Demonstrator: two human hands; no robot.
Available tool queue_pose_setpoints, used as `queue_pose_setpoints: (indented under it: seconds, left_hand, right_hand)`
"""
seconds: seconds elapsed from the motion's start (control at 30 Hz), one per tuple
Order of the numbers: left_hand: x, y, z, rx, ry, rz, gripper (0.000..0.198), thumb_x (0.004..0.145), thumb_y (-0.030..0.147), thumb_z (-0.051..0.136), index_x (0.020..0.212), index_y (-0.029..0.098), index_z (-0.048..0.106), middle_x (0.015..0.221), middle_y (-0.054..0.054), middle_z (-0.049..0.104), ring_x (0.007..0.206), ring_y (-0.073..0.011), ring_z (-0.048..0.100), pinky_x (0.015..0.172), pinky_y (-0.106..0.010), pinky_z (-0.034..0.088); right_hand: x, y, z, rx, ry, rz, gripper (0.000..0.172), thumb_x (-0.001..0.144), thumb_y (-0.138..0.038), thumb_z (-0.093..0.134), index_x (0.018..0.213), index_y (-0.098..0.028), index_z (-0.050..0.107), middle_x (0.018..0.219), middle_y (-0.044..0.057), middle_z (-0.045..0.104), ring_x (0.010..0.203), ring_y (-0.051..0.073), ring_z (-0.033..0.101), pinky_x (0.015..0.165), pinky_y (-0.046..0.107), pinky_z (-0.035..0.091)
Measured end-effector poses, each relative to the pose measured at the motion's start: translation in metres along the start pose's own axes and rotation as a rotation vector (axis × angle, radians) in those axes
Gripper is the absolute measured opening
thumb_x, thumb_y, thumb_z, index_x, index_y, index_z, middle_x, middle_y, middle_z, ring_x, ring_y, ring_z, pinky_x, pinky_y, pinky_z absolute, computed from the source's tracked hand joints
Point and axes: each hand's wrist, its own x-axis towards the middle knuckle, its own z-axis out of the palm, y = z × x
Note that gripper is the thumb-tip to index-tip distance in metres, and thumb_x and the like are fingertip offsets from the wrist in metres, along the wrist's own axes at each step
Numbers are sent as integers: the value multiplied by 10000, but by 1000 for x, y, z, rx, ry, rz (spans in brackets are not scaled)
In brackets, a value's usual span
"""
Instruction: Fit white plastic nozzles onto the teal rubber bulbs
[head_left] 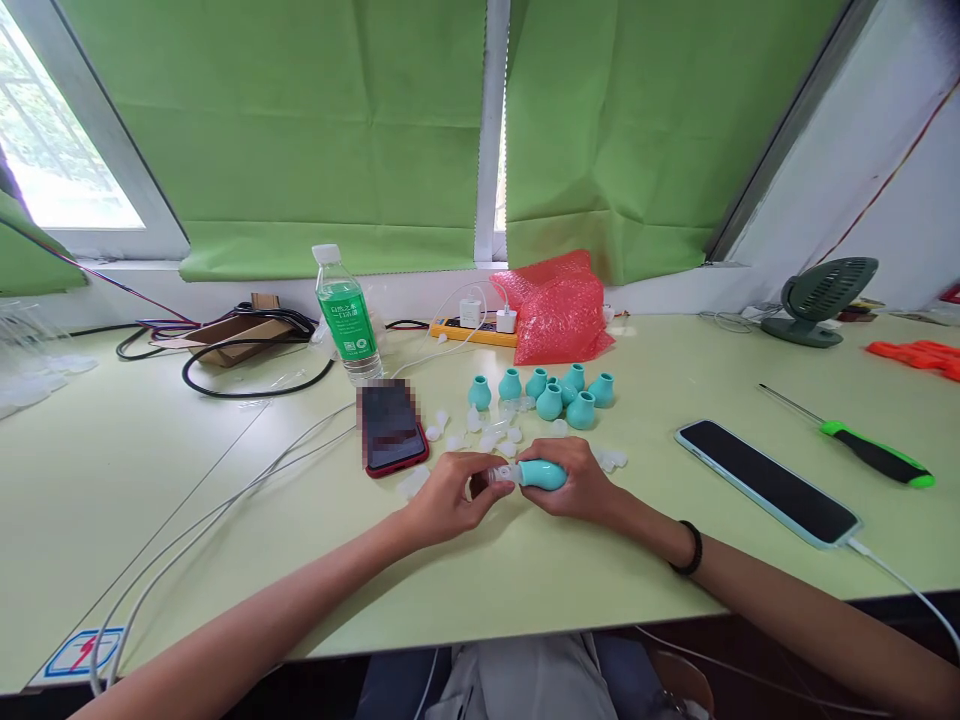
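Note:
My right hand is closed around a teal squeeze bulb, held on its side with the neck pointing left. Between the thumb and fingers of my left hand is a small clear plastic tube. Its end meets the bulb's neck; how far one sits inside the other I cannot tell. Just beyond my hands stand several more teal bulbs, necks up. Scattered around them lie small translucent white plastic pieces, some partly hidden by my hands.
A phone in a red case lies left of my hands, near a water bottle. Behind are red bubble wrap and a yellow power strip. To the right are a charging phone, a screwdriver and a fan. White cables cross the left side.

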Motion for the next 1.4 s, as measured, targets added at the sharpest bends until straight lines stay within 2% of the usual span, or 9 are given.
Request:
queue_pose_setpoints:
  seconds: [0.17, 0.43, 0.77, 0.93, 1.07, 1.17, 1.23, 1.3, 1.4]
  left_hand:
    - [-4, -4, 3, 153, 9, 114, 238, 799, 279, 401, 845, 116, 569, 604, -31, 528, 526, -102, 431, 511, -214, 342]
    - [-6, -5, 5, 303, 42, 242, 214, 818, 247, 375, 881, 110, 528, 622, -40, 520, 544, -115, 446, 492, -213, 342]
    - [-7, -6, 8, 433, 71, 378, 197, 835, 224, 353, 917, 113, 493, 675, -64, 556, 587, -133, 489, 527, -239, 388]
    - [-7, -5, 7, 358, 77, 354, 212, 820, 230, 380, 935, 112, 512, 684, -70, 565, 598, -134, 497, 533, -241, 390]
    - [-4, -1, 2, 105, 148, 170, 190, 760, 277, 481, 846, 129, 565, 620, -33, 542, 562, -113, 481, 535, -226, 389]
    - [-1, 2, -2, -74, 293, 71, 154, 727, 285, 530, 760, 138, 564, 699, -50, 551, 645, -131, 499, 603, -247, 405]
    - [0, 3, -2, -169, 367, 40, 140, 731, 276, 527, 761, 141, 543, 772, -62, 544, 722, -148, 502, 651, -260, 408]
    - [-1, 3, -1, -249, 417, 4, 139, 740, 276, 516, 787, 145, 518, 804, -60, 530, 760, -150, 498, 679, -260, 407]
    - [-2, 3, 1, -335, 436, -102, 163, 756, 296, 497, 819, 146, 493, 770, -40, 535, 729, -134, 500, 670, -243, 404]
  right_hand:
    - [1, -4, 1, 125, -117, 196, 99, 546, -145, 555, 642, -168, 552, 580, -5, 586, 502, 110, 513, 493, 218, 397]
    - [5, -5, -3, 263, -300, 371, 71, 546, -149, 570, 617, -143, 567, 531, -27, 512, 490, 82, 437, 447, 185, 354]
    - [7, -5, -6, 311, -350, 441, 105, 515, -182, 615, 595, -150, 555, 542, -34, 492, 512, 91, 453, 459, 193, 374]
    - [8, -5, -7, 381, -368, 464, 119, 510, -177, 629, 608, -160, 564, 561, -31, 514, 528, 104, 476, 464, 198, 384]
    - [13, -10, -11, 458, -396, 434, 214, 557, -232, 643, 745, -158, 570, 663, -12, 556, 603, 118, 514, 542, 217, 416]
    - [17, -12, -18, 502, -346, 354, 417, 605, -295, 637, 983, -184, 500, 853, 27, 564, 761, 152, 534, 632, 244, 435]
    - [18, -9, -22, 474, -240, 322, 469, 667, -307, 591, 1088, -196, 419, 921, 51, 551, 833, 166, 523, 660, 264, 436]
    - [19, -2, -25, 351, -78, 303, 410, 698, -295, 559, 1070, -188, 423, 886, 57, 556, 800, 162, 521, 650, 278, 433]
    - [20, 11, -25, 93, 85, 230, 209, 680, -254, 567, 869, -179, 514, 763, 40, 553, 698, 155, 499, 616, 292, 419]
